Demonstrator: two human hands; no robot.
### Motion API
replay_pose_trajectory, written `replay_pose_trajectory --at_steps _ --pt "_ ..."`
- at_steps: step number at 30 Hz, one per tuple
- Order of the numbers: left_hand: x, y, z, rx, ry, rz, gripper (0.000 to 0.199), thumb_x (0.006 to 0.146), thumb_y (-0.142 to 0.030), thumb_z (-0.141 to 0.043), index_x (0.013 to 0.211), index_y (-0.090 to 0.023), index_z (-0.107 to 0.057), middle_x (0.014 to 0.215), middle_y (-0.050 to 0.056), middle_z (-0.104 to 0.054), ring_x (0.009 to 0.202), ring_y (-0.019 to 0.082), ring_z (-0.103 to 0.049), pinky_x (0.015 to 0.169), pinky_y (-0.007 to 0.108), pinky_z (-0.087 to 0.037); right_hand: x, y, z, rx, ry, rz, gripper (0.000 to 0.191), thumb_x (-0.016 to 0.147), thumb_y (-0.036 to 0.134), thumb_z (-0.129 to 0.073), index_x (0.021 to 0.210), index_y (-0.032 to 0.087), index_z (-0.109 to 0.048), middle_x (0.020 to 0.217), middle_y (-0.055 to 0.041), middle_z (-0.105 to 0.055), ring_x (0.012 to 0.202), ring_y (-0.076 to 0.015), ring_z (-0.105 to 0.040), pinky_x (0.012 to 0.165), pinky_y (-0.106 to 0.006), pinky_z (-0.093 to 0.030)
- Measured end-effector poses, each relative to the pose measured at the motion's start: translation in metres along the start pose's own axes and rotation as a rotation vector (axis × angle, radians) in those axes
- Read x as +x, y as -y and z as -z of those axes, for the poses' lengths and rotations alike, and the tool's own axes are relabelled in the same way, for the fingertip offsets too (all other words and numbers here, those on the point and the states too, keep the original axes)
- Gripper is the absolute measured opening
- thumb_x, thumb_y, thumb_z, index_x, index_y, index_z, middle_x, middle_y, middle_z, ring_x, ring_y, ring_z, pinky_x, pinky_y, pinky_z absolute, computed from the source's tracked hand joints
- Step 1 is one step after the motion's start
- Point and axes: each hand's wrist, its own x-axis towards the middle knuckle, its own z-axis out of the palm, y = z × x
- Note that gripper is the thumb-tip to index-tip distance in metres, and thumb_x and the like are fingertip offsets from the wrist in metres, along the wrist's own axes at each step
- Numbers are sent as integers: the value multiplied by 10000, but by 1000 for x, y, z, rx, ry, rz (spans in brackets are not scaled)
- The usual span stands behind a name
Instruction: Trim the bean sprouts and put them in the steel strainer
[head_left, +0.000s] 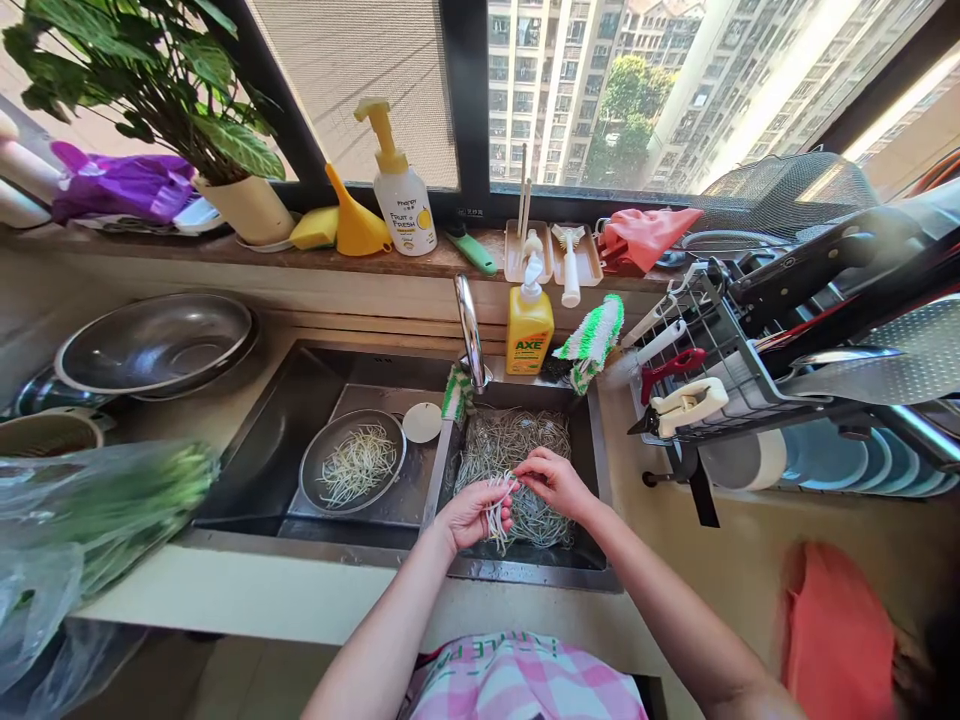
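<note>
Over the right sink basin, my left hand (pixel 474 512) is closed around a small bunch of bean sprouts (pixel 496 522), whose pale stems hang below the fingers. My right hand (pixel 559 482) pinches at the top of that bunch, fingertips close to the left hand's; the bit between them looks like a sprout end, too small to make out fully. Beneath both hands, a mass of bean sprouts (pixel 540 440) fills the right basin (pixel 592 450). In the left basin, more bean sprouts (pixel 361 462) lie in a round metal pan (pixel 313 490).
A faucet (pixel 469 335) rises behind the basins, beside a yellow detergent bottle (pixel 529 335). A small white dish (pixel 422 423) sits by the pan. Bagged green vegetables (pixel 142 510) lie at left, near a wok (pixel 157 340). A dish rack (pixel 720 350) stands right.
</note>
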Motion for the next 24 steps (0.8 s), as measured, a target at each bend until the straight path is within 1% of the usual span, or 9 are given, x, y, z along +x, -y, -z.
replay_pose_trajectory --at_steps 6,9,12,13,15,17,18,21,24 --pt "5 4 5 64 -28 13 211 690 -217 -630 870 -123 -572 605 -9 -548 489 70 -526 545 240 -447 -2 5 5 -138 83 40 103 740 98 -499 761 169 -571 754 -9 -506 680 -101 -476 613 -210 -370" --pt "7 6 6 79 -3 11 216 679 -210 -643 858 -106 -582 612 -1 -545 491 68 -521 550 246 -457 -1 1 0 -105 42 -3 91 696 83 -499 696 164 -541 714 -2 -502 663 -104 -461 604 -212 -357" --pt "8 5 6 6 36 -32 225 694 -171 -626 901 -93 -582 631 2 -541 513 63 -526 583 249 -470 1 -6 -10 113 -143 -192 35 688 142 -491 670 171 -502 676 8 -503 608 -101 -448 554 -208 -344" --pt "9 4 6 -40 36 -58 229 707 -161 -613 923 -94 -577 643 4 -544 527 63 -532 603 252 -475 1 -9 -13 243 -215 -284 17 698 181 -485 682 176 -489 672 11 -513 586 -98 -449 531 -205 -340" --pt "9 2 8 -139 8 -112 206 734 -147 -579 935 -101 -571 677 13 -559 564 68 -552 639 257 -484 -1 -12 -18 544 -315 -452 80 710 262 -484 718 185 -462 678 14 -541 542 -90 -456 487 -197 -333" --pt "9 -2 9 -227 -44 -164 141 760 -141 -542 893 -105 -571 706 24 -577 599 77 -572 662 261 -492 -5 -13 -22 793 -329 -553 153 691 314 -521 753 192 -453 682 22 -561 505 -80 -458 454 -187 -319" --pt "9 -4 9 -266 -72 -186 113 773 -140 -523 869 -106 -571 715 26 -583 611 79 -578 669 260 -495 -9 -13 -24 869 -315 -580 182 673 321 -548 767 191 -463 677 26 -563 495 -75 -457 447 -183 -315" --pt "9 -10 7 -378 -124 -248 110 803 -137 -469 840 -115 -570 705 14 -586 617 68 -578 691 251 -498 -21 -12 -29 959 -262 -632 226 644 325 -607 799 179 -531 662 28 -559 499 -67 -458 453 -178 -318" --pt "8 -15 5 -470 -103 -309 157 824 -130 -423 865 -125 -575 680 -2 -571 603 52 -566 705 236 -494 -34 -10 -35 1008 -236 -663 257 644 356 -636 816 173 -581 679 17 -567 523 -66 -471 468 -177 -336"
